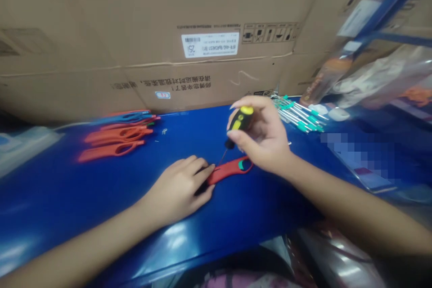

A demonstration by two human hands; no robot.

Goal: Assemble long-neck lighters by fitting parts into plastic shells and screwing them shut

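My left hand (185, 184) is closed on the near left end of a red plastic handle piece (229, 170), which lies on the blue table. This piece has a loop at its right end with a bit of green inside. In my right hand (266, 132) is a small black and yellow screwdriver (241, 121), gripped by its handle and tilted. Its thin shaft runs down to the left, towards the red piece beside my left fingers. Whether the tip touches the piece, I cannot tell.
Several similar orange-red handle pieces (114, 149) lie at the left, with blue ones (128, 117) behind. Metal rods with green ends (297, 114) are bunched at the back right, near a bottle (324, 78). A large cardboard box (151, 31) walls off the back of the blue table (135, 207).
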